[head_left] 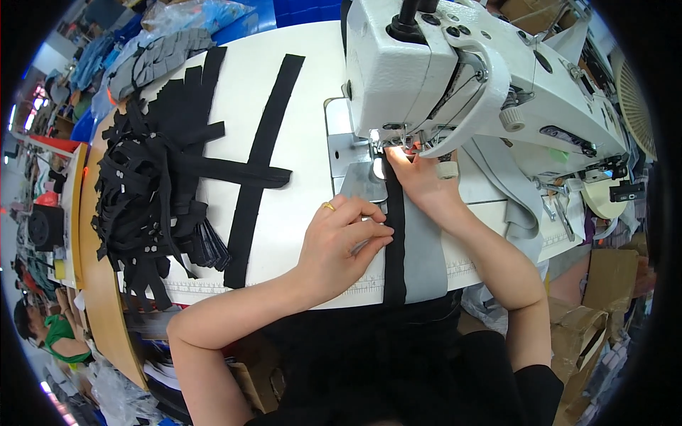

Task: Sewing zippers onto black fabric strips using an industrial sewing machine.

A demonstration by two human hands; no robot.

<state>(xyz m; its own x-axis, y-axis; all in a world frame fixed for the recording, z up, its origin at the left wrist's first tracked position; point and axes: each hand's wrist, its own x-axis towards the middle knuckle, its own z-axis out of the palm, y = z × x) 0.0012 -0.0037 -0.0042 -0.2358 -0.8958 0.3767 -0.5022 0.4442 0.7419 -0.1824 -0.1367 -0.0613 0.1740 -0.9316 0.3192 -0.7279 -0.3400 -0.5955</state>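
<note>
A white worktop [305, 206] carries a white sewing machine [455, 64] at its far right. To the left lies a big heap of black strips [142, 192], with two long black bands [259, 170] crossed beside it. A grey fabric panel [425, 248] runs from under the machine's foot to the near edge of the worktop, with a black strip [394, 241] laid along its left side. The left hand [341, 245] lies flat, fingers [373, 231] stretched out and pressing on the strip's left edge, a gold ring [328, 206] on one finger. The right hand [419, 177] rests on the panel just before the needle, fingers extended, holding the strip's top down without gripping it.
</note>
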